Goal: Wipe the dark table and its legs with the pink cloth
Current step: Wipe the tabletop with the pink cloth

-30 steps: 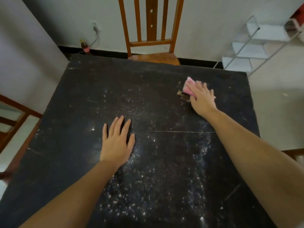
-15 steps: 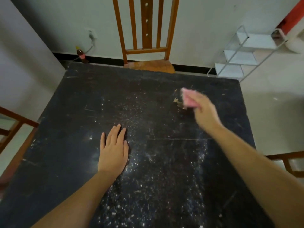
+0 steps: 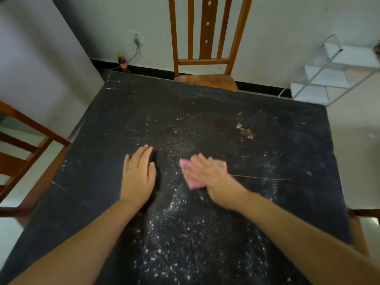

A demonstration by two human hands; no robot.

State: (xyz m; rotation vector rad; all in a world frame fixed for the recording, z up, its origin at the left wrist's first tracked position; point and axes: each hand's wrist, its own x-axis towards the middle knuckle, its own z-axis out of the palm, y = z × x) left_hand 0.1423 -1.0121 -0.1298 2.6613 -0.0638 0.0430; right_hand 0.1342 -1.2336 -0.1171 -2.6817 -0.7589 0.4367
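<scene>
Pink cloth [image 3: 194,181] pressed flat under R hand [image 3: 213,177] on dark table [image 3: 287,153]; L hand [image 3: 138,177] flat, open grip.

There is a single view, from a camera worn on the person's head, looking forward and steeply down over the dark table [image 3: 287,140]. It sits close above the near edge of the table: both forearms enter from the bottom corners of the frame and fill much of the lower part. The wide-angle lens bends straight lines near the borders. The table takes up most of the picture, its far edge running across the upper third. Beyond that far edge the view reaches a wooden chair [image 3: 205,58] against the wall, and a white rack [image 3: 329,75] beyond the table's far right corner.
</scene>
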